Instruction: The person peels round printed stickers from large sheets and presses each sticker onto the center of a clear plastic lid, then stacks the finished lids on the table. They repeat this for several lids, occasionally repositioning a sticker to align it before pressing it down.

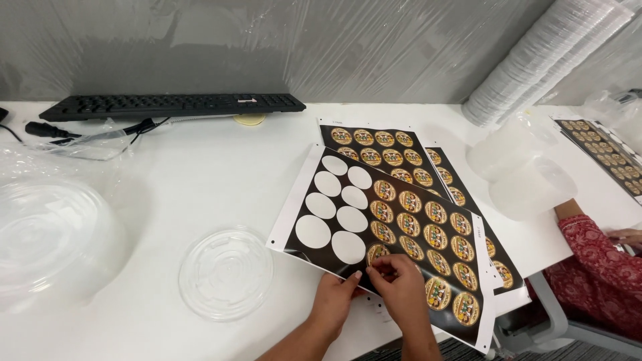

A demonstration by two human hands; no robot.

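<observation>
1. The left hand (332, 299) lies at the near edge of the white bench (200, 180), its fingers (353, 277) drawn together on the lower edge of the black sticker sheet (394, 234), touching the right hand.
2. The right hand (401, 284) sits on the same sheet, its fingers (376, 269) pinched together on a round gold sticker (376, 253) in the near rows; whether the sticker is already lifted cannot be told.
3. The sticker sheet lies tilted on the bench, near the front edge. Its left part shows white circles (334, 210) where stickers are gone; its right part carries rows of round gold stickers.
4. Just left of the hands a clear round plastic lid (226, 273) lies flat on the bench, apart from the sheet.
5. Further left stands a large clear plastic dome (50, 237).
6. Under the top sheet a second sticker sheet (381, 147) reaches farther back.
7. To the right, translucent plastic tubs (528, 174) lie on their sides, and another person's red patterned sleeve (592, 257) rests at the bench edge.
8. Behind them leans a long stack of clear lids (542, 60), and a further sticker sheet (602, 150) lies at the far right.
9. At the back left, a black keyboard (170, 105) lies along the wall.
</observation>
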